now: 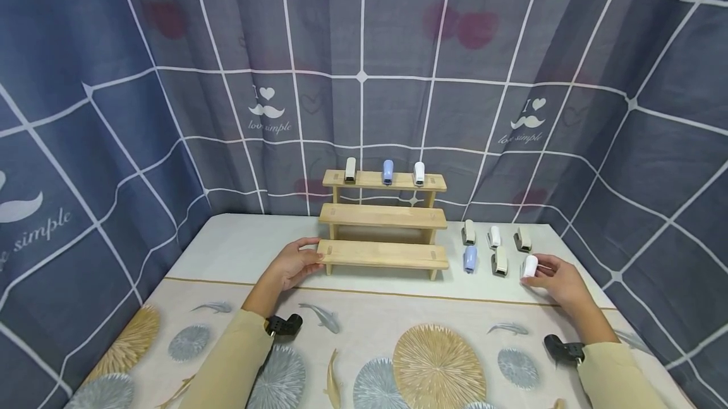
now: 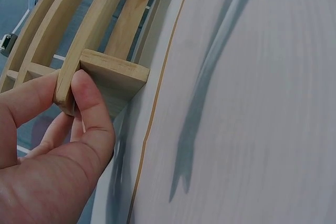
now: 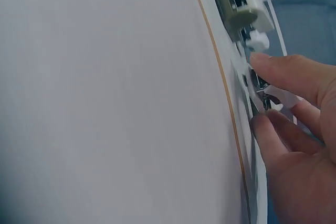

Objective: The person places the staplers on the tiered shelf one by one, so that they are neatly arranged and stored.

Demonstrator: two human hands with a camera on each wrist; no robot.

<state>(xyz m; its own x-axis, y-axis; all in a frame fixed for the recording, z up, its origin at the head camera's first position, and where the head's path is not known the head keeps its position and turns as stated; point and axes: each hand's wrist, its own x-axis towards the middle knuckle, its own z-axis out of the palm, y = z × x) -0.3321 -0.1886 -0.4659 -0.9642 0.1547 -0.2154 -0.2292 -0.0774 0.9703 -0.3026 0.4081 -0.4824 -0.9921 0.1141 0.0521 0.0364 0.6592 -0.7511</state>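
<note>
1. Head view, background: facing a gridded blue-grey curtain (image 1: 318, 30) and looking down on a white table (image 1: 227, 251), with a patterned cloth (image 1: 318, 365) along the near side.
2. Head view, right: apparently being at the step of picking up a white stapler-like tool (image 1: 529, 265); probably calling next for a firm pinch and a lift clear of the neighbours. Pinching it in the right grip (image 1: 560, 282), at the near right corner of a group with five similar tools, right of the wooden stand (image 1: 382, 254).
3. Head view, left and centre: holding the left end of the stand's lowest step in the left grip (image 1: 292, 263), probably for steadying. Seeing a beige tool (image 1: 350, 170), a blue tool (image 1: 388, 170) and a second white tool (image 1: 419, 172) on the top step.
4. Left wrist view: closing narrowly on the step's end, with digits on different sides of the wood.
5. Right wrist view: seeing metal parts of the pinched tool between thumb and fingers, with a neighbouring tool (image 3: 244, 14) just past the thumb. Being unable to tell whether already lifting.
</note>
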